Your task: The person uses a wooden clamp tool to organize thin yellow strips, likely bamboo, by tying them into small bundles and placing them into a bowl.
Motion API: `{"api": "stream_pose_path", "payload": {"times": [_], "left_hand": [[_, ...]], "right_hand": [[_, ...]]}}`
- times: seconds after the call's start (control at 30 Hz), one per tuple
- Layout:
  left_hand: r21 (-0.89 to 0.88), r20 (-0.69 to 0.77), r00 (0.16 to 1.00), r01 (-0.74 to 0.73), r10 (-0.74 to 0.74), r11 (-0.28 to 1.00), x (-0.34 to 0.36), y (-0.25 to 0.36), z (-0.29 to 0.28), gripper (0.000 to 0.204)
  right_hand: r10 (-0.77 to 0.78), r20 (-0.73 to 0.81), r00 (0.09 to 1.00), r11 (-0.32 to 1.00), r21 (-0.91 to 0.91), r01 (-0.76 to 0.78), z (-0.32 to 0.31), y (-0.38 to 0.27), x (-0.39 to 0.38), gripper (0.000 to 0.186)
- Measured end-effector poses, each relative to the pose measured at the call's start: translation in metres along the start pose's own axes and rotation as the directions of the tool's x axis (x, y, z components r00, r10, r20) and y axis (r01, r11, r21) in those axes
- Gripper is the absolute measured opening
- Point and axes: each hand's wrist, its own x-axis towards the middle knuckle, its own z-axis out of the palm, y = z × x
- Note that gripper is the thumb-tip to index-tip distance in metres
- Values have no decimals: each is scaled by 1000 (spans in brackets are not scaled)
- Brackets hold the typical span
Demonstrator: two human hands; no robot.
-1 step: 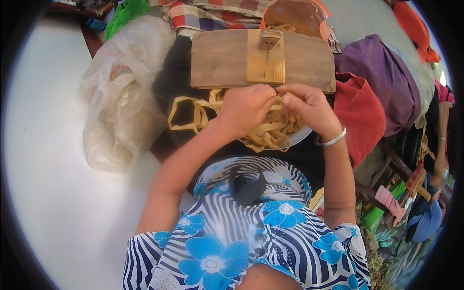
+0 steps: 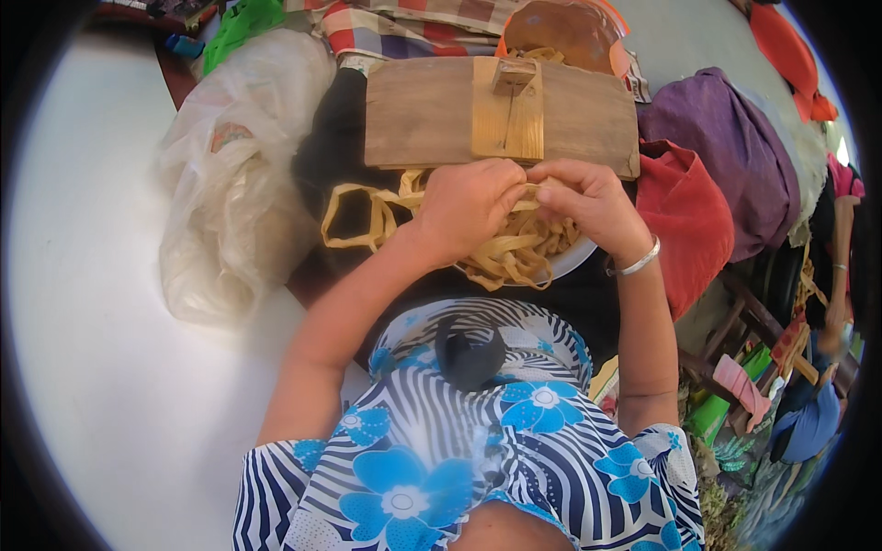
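My left hand (image 2: 467,207) and my right hand (image 2: 588,204) meet close together, their fingertips pinched on a flat tan strip (image 2: 527,195). Most of the pinched part is hidden by the fingers. Below them a loose heap of the same tan strips (image 2: 503,260) lies in a white bowl (image 2: 582,254), and loops spill out to the left past my left wrist. Just beyond my fingers is a brown wooden board (image 2: 418,112). It carries a paler wood piece (image 2: 524,130) with a small block (image 2: 513,75) and a thin dark line down its middle.
To the left sits a translucent plastic bag (image 2: 241,188). Red cloth (image 2: 684,216) and purple cloth (image 2: 721,161) lie to the right. Behind the board stand an orange-rimmed container (image 2: 562,28) and checked cloth (image 2: 404,32). Another person's arm (image 2: 841,248) shows at the far right.
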Motion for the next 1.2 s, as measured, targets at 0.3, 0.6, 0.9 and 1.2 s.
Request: {"api": "stream_pose_path", "payload": {"times": [0.3, 0.6, 0.9, 1.2], "left_hand": [[-270, 263, 929, 329, -259, 905, 12, -12, -20, 14], [-314, 169, 945, 322, -281, 893, 36, -54, -34, 17], [56, -13, 922, 387, -387, 920, 45, -85, -19, 23], [-857, 208, 858, 391, -469, 335, 6, -13, 38, 12]], "right_hand": [[-33, 0, 999, 950, 312, 31, -3, 4, 13, 15], [-88, -355, 931, 962, 212, 172, 9, 13, 45, 10], [-586, -329, 741, 694, -676, 248, 5, 40, 50, 13], [-730, -204, 652, 486, -826, 286, 54, -2, 18, 11]]}}
